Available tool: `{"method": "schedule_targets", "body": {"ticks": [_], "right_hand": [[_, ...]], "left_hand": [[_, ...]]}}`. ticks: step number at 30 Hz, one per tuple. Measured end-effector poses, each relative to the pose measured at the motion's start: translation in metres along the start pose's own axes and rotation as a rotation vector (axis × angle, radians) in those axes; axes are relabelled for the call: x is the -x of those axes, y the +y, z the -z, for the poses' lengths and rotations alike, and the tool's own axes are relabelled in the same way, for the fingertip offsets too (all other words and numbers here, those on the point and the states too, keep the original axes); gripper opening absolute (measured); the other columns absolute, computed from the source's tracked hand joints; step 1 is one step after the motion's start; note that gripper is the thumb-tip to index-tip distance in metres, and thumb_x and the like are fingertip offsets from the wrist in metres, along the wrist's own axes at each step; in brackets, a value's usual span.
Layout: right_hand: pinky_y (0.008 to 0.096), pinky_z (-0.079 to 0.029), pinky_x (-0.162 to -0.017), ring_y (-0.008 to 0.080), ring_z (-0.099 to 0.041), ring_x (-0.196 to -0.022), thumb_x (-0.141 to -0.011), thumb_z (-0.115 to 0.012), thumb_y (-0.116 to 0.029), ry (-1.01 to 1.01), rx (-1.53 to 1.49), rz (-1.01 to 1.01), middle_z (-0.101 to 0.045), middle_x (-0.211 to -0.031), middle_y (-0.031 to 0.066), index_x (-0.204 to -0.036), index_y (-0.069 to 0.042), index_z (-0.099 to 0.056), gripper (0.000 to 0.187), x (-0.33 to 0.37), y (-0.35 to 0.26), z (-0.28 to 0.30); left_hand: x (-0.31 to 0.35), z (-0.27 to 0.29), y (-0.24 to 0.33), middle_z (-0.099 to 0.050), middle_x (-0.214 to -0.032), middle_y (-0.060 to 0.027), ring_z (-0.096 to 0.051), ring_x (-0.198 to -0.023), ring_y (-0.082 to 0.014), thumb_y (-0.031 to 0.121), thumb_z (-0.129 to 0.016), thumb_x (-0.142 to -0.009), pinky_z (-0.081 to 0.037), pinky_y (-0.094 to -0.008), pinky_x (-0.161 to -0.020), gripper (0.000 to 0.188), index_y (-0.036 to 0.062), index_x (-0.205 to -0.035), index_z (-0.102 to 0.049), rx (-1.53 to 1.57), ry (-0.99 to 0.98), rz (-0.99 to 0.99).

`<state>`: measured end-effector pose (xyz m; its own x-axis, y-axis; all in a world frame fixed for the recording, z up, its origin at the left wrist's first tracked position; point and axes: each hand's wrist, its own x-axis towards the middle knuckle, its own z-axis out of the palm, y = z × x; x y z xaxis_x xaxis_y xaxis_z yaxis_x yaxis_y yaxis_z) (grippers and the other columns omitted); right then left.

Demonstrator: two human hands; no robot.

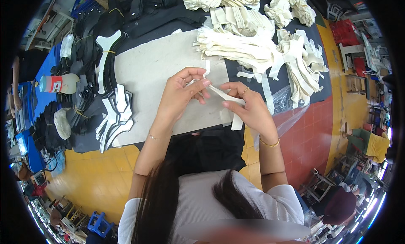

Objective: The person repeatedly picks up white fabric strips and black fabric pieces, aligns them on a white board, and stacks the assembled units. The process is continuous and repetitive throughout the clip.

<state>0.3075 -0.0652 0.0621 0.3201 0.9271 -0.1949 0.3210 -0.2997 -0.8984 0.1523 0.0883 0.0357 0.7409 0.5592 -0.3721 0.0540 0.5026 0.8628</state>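
A narrow white fabric strip stretches between my two hands above a pale grey board. My left hand pinches it near its upper end, and a short tail sticks up past the fingers. Lower down, my right hand grips the same strip between thumb and fingers, its wider end hanging below the palm. To the left of the board lie black-backed white cut pieces, fanned out. Beyond my right hand rises a large heap of cream fabric pieces.
Bundles of black cut pieces cover the table's left side, with a bottle among them. A clear plastic bag hangs at the right edge. Black cloth lies at my lap. A blue stool stands on the floor.
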Motion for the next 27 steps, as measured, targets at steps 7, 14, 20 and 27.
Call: {"method": "schedule_targets", "body": {"ticks": [7, 14, 20, 27], "right_hand": [[0.0315, -0.052, -0.071, 0.0235, -0.067, -0.077, -0.09, -0.073, -0.015, -0.074, -0.024, -0.054, -0.072, -0.094, 0.0147, -0.117, -0.002, -0.069, 0.031, -0.007, 0.009, 0.009], [0.0275, -0.052, -0.074, 0.0137, -0.066, -0.081, -0.095, -0.069, -0.018, 0.117, -0.052, 0.099, -0.072, -0.092, 0.0091, -0.11, 0.0, -0.07, 0.023, -0.03, 0.01, -0.007], [0.0298, -0.054, -0.08, 0.0163, -0.069, -0.084, -0.101, -0.06, -0.015, 0.316, -0.45, 0.089, -0.072, -0.096, 0.0107, -0.104, -0.001, -0.066, 0.015, -0.032, 0.018, -0.01], [0.0378, -0.055, -0.081, 0.0201, -0.065, -0.081, -0.104, -0.056, -0.017, 0.674, -1.047, 0.368, -0.068, -0.094, 0.01, -0.11, -0.005, -0.06, 0.014, 0.008, 0.055, 0.081]], "left_hand": [[-0.008, 0.008, -0.002, -0.068, -0.088, -0.0077, -0.069, -0.077, -0.0164, 0.004, -0.068, -0.093, -0.055, -0.0261, -0.066, 0.042, -0.0019, -0.132, -0.054, 0.007, -0.025, -0.081], [-0.005, -0.009, -0.009, -0.069, -0.091, -0.0087, -0.071, -0.082, -0.0165, 0.0, -0.067, -0.093, -0.056, -0.027, -0.07, 0.049, 0.0008, -0.138, -0.049, -0.145, -0.075, -0.174], [-0.002, -0.014, -0.004, -0.069, -0.091, -0.009, -0.071, -0.082, -0.0177, -0.004, -0.066, -0.091, -0.057, -0.0266, -0.072, 0.053, -0.0009, -0.14, -0.047, -0.257, 0.013, -0.186], [-0.028, -0.005, -0.004, -0.068, -0.088, -0.0074, -0.068, -0.075, -0.0132, 0.001, -0.062, -0.092, -0.055, -0.0246, -0.065, 0.032, -0.0015, -0.123, -0.061, -0.401, 0.094, -0.137]]}}
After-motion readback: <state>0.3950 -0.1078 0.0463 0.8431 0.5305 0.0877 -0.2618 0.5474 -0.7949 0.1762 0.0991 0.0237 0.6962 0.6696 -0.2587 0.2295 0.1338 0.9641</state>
